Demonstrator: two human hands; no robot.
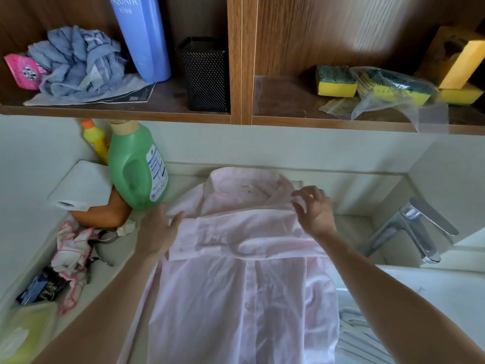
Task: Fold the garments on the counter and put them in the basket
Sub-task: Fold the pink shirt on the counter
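Observation:
A pale pink button shirt (236, 290) lies front-up on the white counter (118, 256), collar toward the wall. One sleeve is folded across the chest. My left hand (157, 232) rests flat on the sleeve's cuff end at the shirt's left side. My right hand (313, 208) pinches the fold at the right shoulder with its fingertips. A striped garment (359, 337) pokes out under the shirt at lower right. No basket is in view.
A green detergent bottle (137, 166), a yellow bottle (95, 139), a paper roll (81, 186) and an orange tub (105, 211) stand at left. A pink-edged cloth (72, 254) lies near them. A faucet (412, 227) and sink are right. Shelves above hold sponges (336, 81) and a black mesh holder (206, 73).

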